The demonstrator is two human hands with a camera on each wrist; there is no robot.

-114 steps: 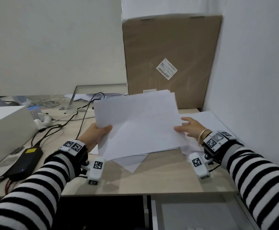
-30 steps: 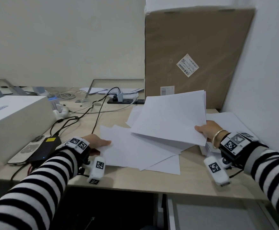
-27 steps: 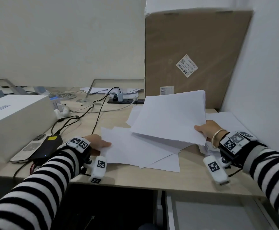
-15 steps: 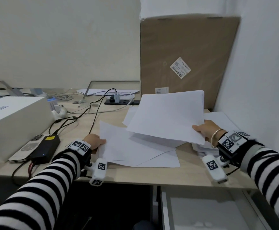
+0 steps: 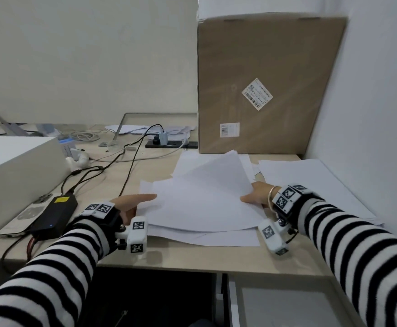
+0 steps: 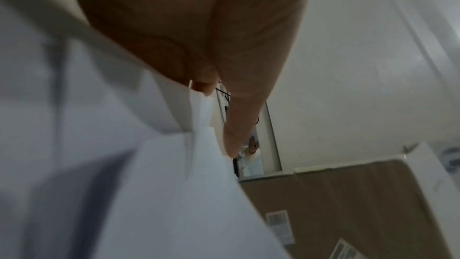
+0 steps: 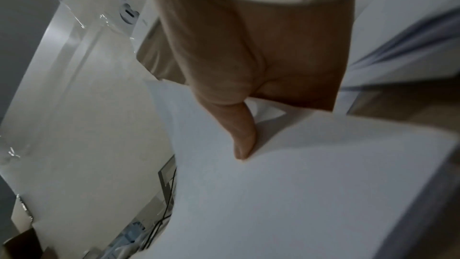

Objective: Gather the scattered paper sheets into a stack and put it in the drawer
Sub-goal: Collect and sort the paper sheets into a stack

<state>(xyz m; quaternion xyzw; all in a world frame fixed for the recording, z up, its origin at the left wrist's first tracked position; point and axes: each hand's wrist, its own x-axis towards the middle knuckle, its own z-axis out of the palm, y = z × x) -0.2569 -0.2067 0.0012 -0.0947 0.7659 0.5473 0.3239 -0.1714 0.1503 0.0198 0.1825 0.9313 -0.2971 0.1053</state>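
Observation:
A fanned pile of white paper sheets [image 5: 204, 199] lies low over the middle of the wooden desk [image 5: 192, 258]. My left hand [image 5: 136, 202] pinches its left edge, thumb on top. In the left wrist view the thumb [image 6: 244, 105] lies along the sheets [image 6: 174, 204] and the fingers are hidden. My right hand [image 5: 254, 197] grips the right edge. The right wrist view shows the thumb [image 7: 241, 135] pressed on top of the paper [image 7: 298, 194], fingers underneath. More loose sheets [image 5: 310, 185] lie to the right by the wall. A grey drawer [image 5: 287, 305] shows below the desk's front edge.
A tall cardboard box [image 5: 263, 79] stands behind the papers. A white box [image 5: 15, 166], a black power adapter [image 5: 53, 213], cables [image 5: 131, 161] and a power strip [image 5: 171, 143] fill the left and back. A wall closes the right side.
My right hand has lowered its raised bundle onto the sheets on the desk. My left thumb has slid onto the pile's left edge.

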